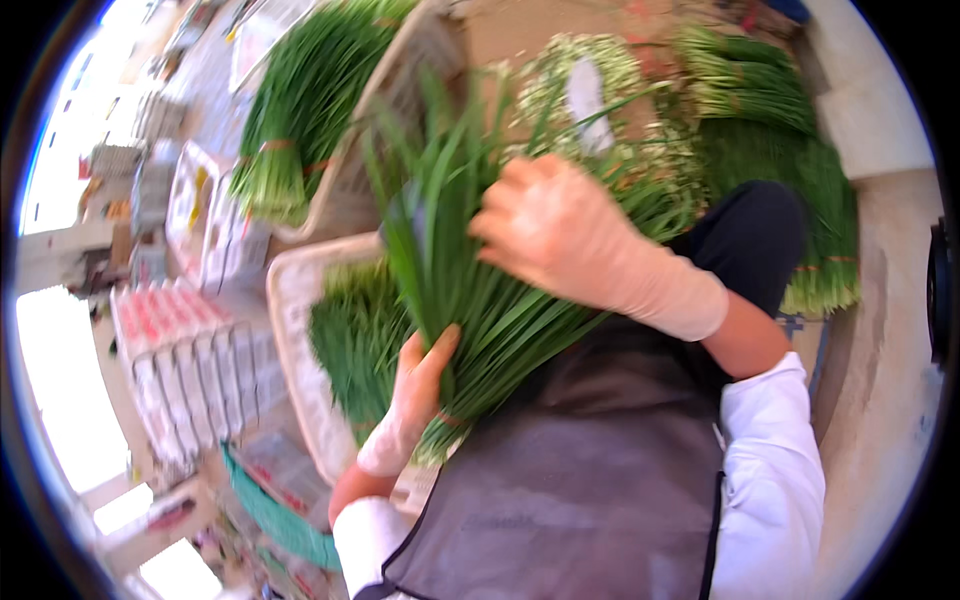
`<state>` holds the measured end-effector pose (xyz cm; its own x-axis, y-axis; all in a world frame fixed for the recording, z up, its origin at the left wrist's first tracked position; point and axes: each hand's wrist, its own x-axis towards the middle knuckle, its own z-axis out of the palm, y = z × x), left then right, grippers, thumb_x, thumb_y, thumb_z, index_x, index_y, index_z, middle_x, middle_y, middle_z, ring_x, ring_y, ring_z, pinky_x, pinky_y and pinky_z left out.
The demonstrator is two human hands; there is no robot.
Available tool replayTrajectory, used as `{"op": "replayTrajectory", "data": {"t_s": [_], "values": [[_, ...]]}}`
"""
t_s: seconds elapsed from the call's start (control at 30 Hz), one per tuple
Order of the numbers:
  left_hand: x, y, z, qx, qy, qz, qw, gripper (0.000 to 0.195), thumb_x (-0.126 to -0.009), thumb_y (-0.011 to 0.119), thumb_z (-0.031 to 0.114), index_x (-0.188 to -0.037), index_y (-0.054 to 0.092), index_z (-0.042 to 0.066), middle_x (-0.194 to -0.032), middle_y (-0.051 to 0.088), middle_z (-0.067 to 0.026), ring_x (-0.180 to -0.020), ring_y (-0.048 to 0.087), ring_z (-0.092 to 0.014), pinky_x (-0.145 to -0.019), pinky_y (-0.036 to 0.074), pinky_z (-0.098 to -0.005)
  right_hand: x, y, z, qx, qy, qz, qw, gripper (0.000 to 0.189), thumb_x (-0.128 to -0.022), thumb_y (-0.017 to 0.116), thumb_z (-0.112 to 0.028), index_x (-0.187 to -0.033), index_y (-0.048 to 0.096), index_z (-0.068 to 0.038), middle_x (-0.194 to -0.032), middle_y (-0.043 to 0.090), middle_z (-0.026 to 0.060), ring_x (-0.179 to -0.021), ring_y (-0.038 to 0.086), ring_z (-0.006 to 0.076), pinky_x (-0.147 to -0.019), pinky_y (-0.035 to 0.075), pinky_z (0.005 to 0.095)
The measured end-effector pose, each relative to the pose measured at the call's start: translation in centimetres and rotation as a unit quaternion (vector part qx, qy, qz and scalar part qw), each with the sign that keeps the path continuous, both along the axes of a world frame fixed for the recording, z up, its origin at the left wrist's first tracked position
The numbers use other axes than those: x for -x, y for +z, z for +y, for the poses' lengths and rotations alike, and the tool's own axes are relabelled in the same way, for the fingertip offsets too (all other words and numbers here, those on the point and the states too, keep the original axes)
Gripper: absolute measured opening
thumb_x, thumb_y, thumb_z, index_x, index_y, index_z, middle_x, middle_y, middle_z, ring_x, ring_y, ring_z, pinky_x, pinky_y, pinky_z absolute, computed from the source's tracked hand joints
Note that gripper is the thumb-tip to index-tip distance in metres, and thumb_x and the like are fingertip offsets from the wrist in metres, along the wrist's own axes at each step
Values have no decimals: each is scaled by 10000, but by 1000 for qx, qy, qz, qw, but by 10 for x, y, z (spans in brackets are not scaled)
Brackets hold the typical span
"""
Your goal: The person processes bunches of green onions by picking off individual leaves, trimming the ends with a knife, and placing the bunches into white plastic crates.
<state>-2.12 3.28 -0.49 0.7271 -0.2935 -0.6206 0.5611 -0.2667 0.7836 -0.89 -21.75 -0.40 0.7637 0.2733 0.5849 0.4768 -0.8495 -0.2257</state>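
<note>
My left hand (424, 375), in a thin pale glove, grips a bunch of garlic chives (442, 247), whose blurred leaf tips point up. Just right of those leaves is my gloved right hand (551, 225), its fingers curled; whether it pinches any leaf cannot be told. Below and between the hands, a banded bunch of garlic chives (499, 345) lies slanting against my dark apron. Pale cut pieces (551, 86) are heaped on the brown surface beyond, with a white elongated piece (589, 101) on top.
At my left stands a white plastic crate (289, 330) holding chives. A beige crate (349, 157) above it holds banded bunches (281, 150). More chive bundles (780, 150) are stacked at right, beside a pale wall. Stacked white crates (195, 367) stand farther left.
</note>
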Motion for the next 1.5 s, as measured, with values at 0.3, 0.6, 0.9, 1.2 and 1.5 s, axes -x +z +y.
{"op": "replayTrajectory", "data": {"t_s": [0.3, 0.6, 0.9, 1.2, 1.5], "values": [[-6, -26, 20, 37, 0, -41, 998, 399, -971, 585, 234, -1287, 528, -4, -1150, 639, -82, -972, 628, -196, -862, 512, -337, -5, -10, -33, -355, -87, -60, 929, 153, -856, 677, -210, -823, 635, -67, -806, 607, 120, -824, 620, 293, -708, 488, 412], [-26, -30, -33, -163, -250, -362, 883, 1018, -691, 802, 76, -1521, 218, -2, -1367, 528, -197, -1220, 537, -240, -1038, 415, -332, 1, -99, -20, -484, 41, 330, 809, 465, -965, 558, -369, -1349, 511, -110, -1165, 671, 172, -1050, 639, 262, -986, 435, 392], [-69, -23, -24, -39, -43, -87, 994, 272, -851, 687, 91, -1082, 661, -52, -967, 714, -106, -812, 669, -149, -757, 534, -281, 58, -40, -4, -28, 21, 97, 995, 537, -724, 758, -263, -1195, 585, -72, -1063, 612, 115, -1011, 596, 299, -896, 471, 433], [-50, -3, -19, 73, 9, -13, 997, 273, -855, 686, 52, -1110, 648, -36, -1027, 705, -100, -865, 677, -163, -794, 548, -295, 95, -68, -105, -49, -189, 253, 948, 172, -759, 681, -81, -928, 650, -68, -861, 642, 123, -911, 630, 319, -771, 502, 425], [-43, 4, -24, 60, -43, -10, 997, 273, -851, 690, 45, -1110, 648, -33, -1020, 707, -83, -875, 667, -145, -811, 537, -284, 23, 24, -68, -130, -57, -4, 990, 218, -769, 761, -263, -871, 686, -86, -908, 617, 41, -934, 580, 259, -835, 453, 404]]}}
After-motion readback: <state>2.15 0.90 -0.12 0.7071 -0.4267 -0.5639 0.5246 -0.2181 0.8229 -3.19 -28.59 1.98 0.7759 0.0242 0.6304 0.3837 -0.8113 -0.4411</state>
